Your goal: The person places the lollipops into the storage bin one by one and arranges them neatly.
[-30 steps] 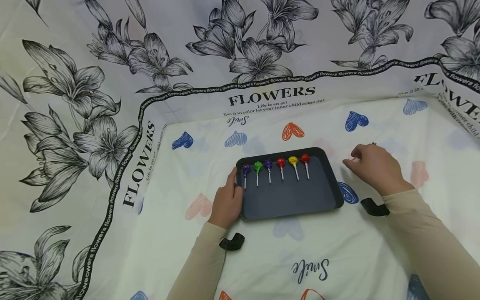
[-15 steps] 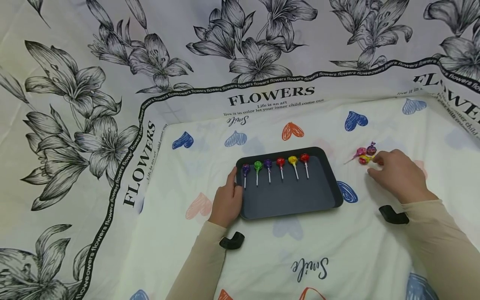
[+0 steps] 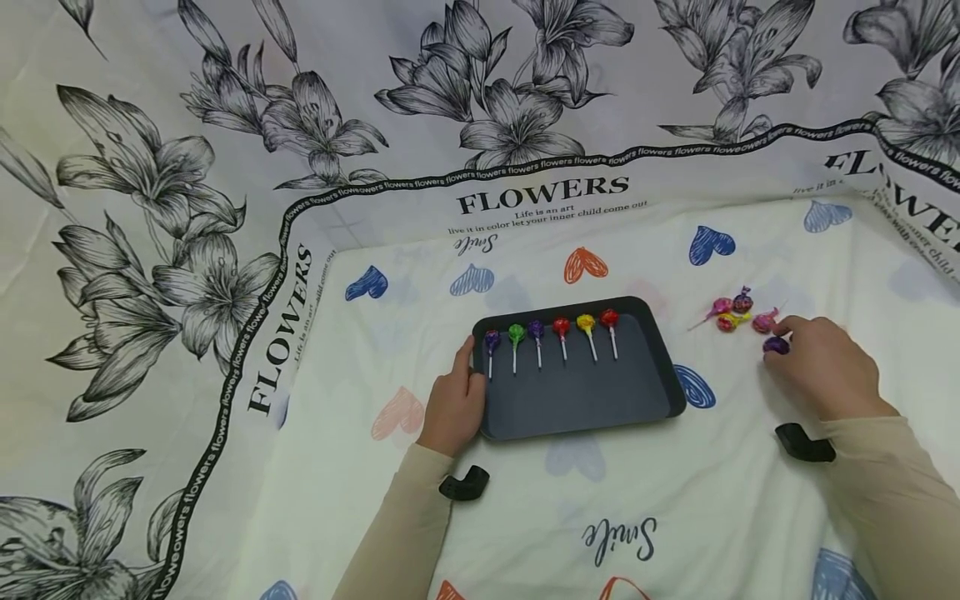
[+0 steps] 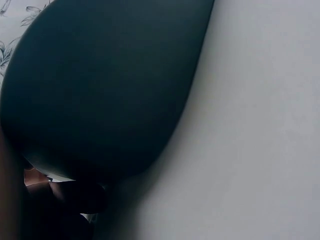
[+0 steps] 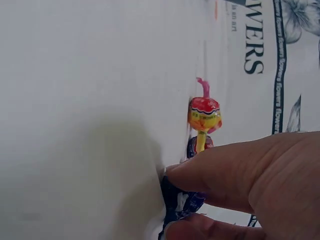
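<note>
In the head view my left hand (image 3: 453, 408) holds the left edge of a dark grey tray (image 3: 581, 421), its thumb at the rim. Several wrapped lollipops stand in a row along the tray's far half: purple, green, purple, red (image 3: 562, 323), yellow (image 3: 586, 322) and red, sticks toward me. To the right of the tray, my right hand (image 3: 828, 367) pinches a dark purple lollipop (image 5: 180, 197) between thumb and finger, close to the cloth. Beyond its fingertips lies a loose group with a pink lollipop (image 3: 722, 307), a yellow-and-red lollipop (image 5: 204, 114) and others.
A white cloth (image 3: 337, 500) printed with hearts and the word Smile covers the surface. Behind and at the left it carries a black border and large line-drawn flowers (image 3: 517, 125). Each wrist wears a black mount (image 3: 465, 483).
My right hand has moved right and toward me, uncovering the loose lollipops it hid before. A purple one now shows at its fingertips. The left hand and tray have stayed put.
</note>
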Tool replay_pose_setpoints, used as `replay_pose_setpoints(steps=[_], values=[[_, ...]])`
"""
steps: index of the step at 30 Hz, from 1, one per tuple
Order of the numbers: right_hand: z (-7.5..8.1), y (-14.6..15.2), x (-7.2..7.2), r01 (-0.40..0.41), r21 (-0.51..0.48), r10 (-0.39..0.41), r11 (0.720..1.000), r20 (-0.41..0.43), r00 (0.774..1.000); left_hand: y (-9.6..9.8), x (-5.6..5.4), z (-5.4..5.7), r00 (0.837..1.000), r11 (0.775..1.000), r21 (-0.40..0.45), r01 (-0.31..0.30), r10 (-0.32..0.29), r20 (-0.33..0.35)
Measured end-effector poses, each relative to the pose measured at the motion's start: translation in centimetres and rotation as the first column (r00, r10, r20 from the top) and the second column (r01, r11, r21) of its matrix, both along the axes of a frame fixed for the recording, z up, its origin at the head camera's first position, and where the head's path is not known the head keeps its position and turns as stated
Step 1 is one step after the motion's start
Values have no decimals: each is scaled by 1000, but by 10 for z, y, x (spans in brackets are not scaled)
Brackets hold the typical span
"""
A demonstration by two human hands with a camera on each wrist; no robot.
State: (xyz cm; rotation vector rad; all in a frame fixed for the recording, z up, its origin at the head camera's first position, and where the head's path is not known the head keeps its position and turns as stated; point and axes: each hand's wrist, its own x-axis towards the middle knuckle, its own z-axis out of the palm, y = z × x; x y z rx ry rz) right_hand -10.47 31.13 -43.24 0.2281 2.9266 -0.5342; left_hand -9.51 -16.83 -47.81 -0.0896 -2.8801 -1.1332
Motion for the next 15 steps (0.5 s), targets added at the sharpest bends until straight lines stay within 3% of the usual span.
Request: replay_pose_setpoints(steps=[15], values=[[0, -3, 2, 23, -16, -23, 1000, -11, 1000, 1, 2, 0, 1000, 1000, 11, -3, 3, -9]])
